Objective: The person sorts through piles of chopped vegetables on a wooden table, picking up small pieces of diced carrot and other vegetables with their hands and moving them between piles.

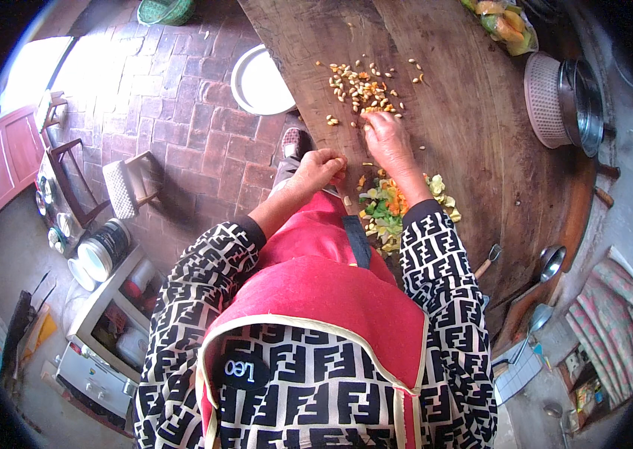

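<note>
Pumpkin seeds (356,84) with bits of orange pulp lie loosely spread on the wooden table (462,140). My right hand (388,140) is at the near side of this spread, its fingertips drawn together against the seeds and pulp; whether they grip any is hidden. By the table's left edge my left hand (319,169) hovers with curled fingers, and what may be inside them cannot be seen. Under my right forearm sits a heap of green, yellow and orange vegetable peelings (384,207). A few single seeds lie apart from the main spread.
A white round basin (263,81) is on the brick floor beyond the table edge. At the right stand a pink plastic basket (544,101) and a metal pot (580,106); a plastic bag of cut produce (504,25) lies above them. A peeler (487,261) rests near my right sleeve.
</note>
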A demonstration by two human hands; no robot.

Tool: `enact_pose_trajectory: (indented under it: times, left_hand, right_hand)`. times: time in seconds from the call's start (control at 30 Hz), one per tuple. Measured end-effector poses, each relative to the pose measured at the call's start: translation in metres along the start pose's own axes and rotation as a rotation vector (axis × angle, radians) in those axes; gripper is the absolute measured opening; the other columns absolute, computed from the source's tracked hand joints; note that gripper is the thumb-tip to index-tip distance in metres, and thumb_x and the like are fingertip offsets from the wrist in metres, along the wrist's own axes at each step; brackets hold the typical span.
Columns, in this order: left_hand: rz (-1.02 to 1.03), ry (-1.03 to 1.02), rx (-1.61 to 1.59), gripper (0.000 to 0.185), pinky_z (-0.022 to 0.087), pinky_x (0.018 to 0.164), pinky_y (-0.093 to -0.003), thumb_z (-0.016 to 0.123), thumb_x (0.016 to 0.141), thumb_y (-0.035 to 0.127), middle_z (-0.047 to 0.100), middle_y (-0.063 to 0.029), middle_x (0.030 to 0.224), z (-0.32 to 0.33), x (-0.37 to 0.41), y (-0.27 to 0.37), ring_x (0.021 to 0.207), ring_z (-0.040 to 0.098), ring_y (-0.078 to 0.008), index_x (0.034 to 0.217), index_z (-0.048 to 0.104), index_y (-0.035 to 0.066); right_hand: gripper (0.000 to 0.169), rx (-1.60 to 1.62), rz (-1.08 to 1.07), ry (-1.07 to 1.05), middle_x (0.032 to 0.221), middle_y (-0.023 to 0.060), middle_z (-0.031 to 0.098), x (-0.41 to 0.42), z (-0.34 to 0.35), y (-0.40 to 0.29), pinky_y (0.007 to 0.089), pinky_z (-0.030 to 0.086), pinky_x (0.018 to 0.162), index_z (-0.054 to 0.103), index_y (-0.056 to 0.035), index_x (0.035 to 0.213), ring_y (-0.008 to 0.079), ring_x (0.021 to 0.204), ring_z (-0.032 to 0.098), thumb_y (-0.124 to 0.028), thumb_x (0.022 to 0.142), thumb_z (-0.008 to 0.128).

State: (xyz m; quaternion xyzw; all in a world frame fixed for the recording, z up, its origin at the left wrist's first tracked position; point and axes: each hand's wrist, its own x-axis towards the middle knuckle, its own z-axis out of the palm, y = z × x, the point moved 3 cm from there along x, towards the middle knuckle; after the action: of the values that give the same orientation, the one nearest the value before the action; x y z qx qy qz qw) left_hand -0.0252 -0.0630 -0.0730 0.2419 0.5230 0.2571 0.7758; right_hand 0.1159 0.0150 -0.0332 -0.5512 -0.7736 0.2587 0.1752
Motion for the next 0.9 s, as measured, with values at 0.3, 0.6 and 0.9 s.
enact_pose_trajectory:
  times: [0.3, 0.6, 0.9]
  left_hand:
    - [-0.047, 0.075, -0.331, 0.021, 0.048, 0.067, -0.0268, 0.038, 0.082, 0.004, 0.055, -0.0106, 0.086, -0.008, 0.006, 0.029, 0.077, 0.057, -0.0174, 0.1, 0.047, -0.003]
    - [0.063, 0.124, -0.275, 0.024, 0.047, 0.071, -0.0261, 0.037, 0.077, -0.003, 0.055, -0.0113, 0.09, -0.002, 0.018, 0.073, 0.082, 0.057, -0.0178, 0.099, 0.047, -0.003]
    - [0.091, 0.152, -0.326, 0.022, 0.046, 0.074, -0.0273, 0.038, 0.081, 0.004, 0.054, -0.0105, 0.091, -0.009, 0.02, 0.073, 0.083, 0.056, -0.0178, 0.1, 0.046, -0.002]
  right_hand:
    - [0.013, 0.455, 0.235, -0.126, 0.075, 0.0138, 0.058, -0.024, 0.013, 0.005, 0.0308, 0.044, 0.062, 0.056, -0.002, 0.083, 0.0244, 0.069, 0.057, -0.011, 0.075, 0.052]
    - [0.012, 0.413, 0.141, 0.079, 0.075, 0.0063, 0.057, 0.022, 0.004, 0.023, 0.0238, 0.043, 0.061, 0.055, 0.0009, 0.085, 0.0108, 0.068, 0.053, -0.006, 0.076, 0.051]
    - [0.017, -0.204, -0.072, 0.031, 0.08, 0.012, 0.055, 0.089, -0.003, 0.018, 0.0388, 0.043, 0.068, 0.058, -0.0117, 0.086, 0.0303, 0.075, 0.052, -0.008, 0.07, 0.052]
